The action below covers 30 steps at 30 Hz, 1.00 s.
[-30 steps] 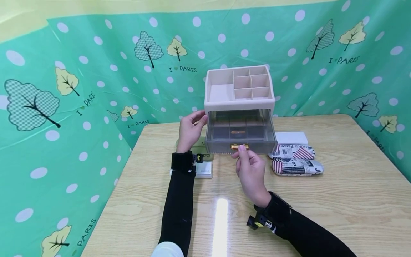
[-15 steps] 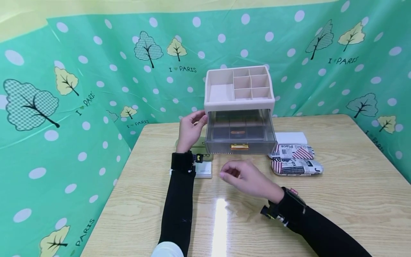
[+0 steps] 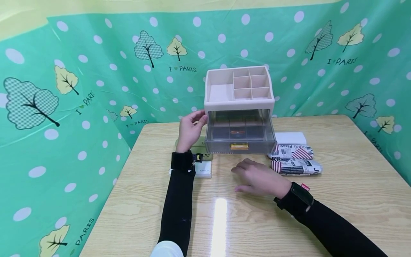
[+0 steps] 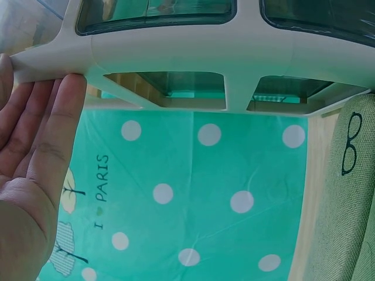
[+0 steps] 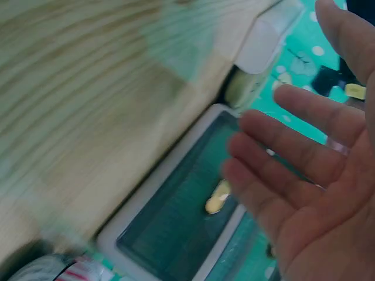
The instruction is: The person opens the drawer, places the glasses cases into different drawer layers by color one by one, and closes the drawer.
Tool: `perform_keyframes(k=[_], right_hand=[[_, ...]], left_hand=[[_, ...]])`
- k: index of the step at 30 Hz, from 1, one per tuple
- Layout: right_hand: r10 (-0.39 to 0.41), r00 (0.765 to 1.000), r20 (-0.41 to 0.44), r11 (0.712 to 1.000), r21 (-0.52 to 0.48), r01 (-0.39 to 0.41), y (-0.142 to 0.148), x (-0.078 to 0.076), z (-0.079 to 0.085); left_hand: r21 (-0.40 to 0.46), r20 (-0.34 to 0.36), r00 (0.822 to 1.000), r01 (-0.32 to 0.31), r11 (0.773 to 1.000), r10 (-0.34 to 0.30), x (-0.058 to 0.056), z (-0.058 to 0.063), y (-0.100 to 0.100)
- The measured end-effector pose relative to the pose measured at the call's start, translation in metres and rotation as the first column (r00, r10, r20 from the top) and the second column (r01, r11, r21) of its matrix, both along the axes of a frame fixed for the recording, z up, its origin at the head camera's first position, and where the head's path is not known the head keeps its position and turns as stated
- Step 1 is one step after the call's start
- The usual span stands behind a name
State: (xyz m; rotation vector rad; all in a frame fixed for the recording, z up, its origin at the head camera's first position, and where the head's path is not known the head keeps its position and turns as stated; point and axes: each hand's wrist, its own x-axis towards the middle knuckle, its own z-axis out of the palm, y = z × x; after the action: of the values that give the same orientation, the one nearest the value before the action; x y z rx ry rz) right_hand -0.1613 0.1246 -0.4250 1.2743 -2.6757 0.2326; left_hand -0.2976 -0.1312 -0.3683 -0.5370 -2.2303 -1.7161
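Note:
A white desktop organizer (image 3: 239, 106) with small compartments on top stands at the back of the table. Its smoky, see-through upper drawer (image 3: 221, 146) is pulled out, with a gold handle (image 3: 239, 146) on the front. My left hand (image 3: 190, 130) touches the organizer's left side; in the left wrist view its fingers (image 4: 55, 129) lie straight against the white frame. In front of the drawer my right hand (image 3: 261, 178) hovers over the table, holding nothing. Its fingers (image 5: 299, 140) are spread and relaxed in the right wrist view.
Left of the organizer lie green glasses cases (image 3: 207, 156) with a glasses print and a white box (image 3: 203, 169). To the right are two newspaper-print cases (image 3: 295, 166) and a white item (image 3: 291, 138). A polka-dot green cloth (image 3: 128, 64) hangs behind the table (image 3: 144, 214).
My right hand has let go of the drawer handle, drawn back toward me, and then shifted right with its fingers opening. The drawer stays out, and my left hand has not moved.

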Motion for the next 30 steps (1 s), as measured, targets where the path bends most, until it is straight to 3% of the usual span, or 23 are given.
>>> perform_keyframes(k=[4, 12, 23, 30], right_hand=[[-0.009, 1.000, -0.030, 0.999, 0.037, 0.010, 0.008, -0.004, -0.006], [-0.076, 0.996, 0.053, 0.993, 0.100, 0.070, 0.027, -0.008, 0.001], [-0.142, 0.985, 0.096, 0.990, 0.022, 0.140, 0.059, -0.019, 0.007], [-0.222, 0.964, 0.147, 0.974, 0.074, 0.213, 0.075, -0.017, 0.003]], left_hand=[[-0.004, -0.002, 1.000, 0.003, 1.000, -0.003, 0.000, -0.001, -0.001], [-0.007, -0.013, 1.000, -0.010, 1.000, 0.010, 0.000, -0.001, 0.000], [-0.034, -0.003, 1.000, -0.025, 0.999, 0.025, 0.001, 0.003, 0.000], [-0.031, -0.010, 1.000, -0.013, 0.999, 0.012, 0.001, 0.002, 0.001]])
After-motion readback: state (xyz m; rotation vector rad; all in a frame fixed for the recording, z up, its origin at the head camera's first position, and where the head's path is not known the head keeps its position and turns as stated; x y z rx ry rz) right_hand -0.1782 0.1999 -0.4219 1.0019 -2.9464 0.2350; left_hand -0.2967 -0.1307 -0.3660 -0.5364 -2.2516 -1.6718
